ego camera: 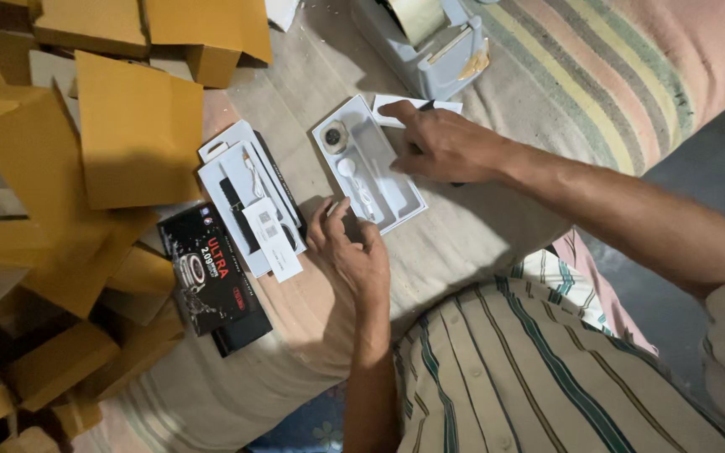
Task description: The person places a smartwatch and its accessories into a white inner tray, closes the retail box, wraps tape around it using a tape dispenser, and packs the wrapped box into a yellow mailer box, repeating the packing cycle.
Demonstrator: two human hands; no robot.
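A white plastic tray (396,201) lies on the cloth in front of me, holding a round watch body (334,136) and a white charging cable (354,180). My left hand (350,252) rests at the tray's near corner, fingertips touching its edge. My right hand (442,143) presses down on the tray's far side, over a dark object I cannot make out. A white paper slip (396,105) lies just beyond that hand. Left of the tray sits a second white tray (232,172) with a dark strap (235,210) and a small white leaflet (272,239).
A black printed watch box (207,268) lies at the left. Many flattened yellow-brown cardboard cartons (136,126) pile up along the left side. A grey tape dispenser (430,42) stands at the back. A striped blanket (614,67) covers the right.
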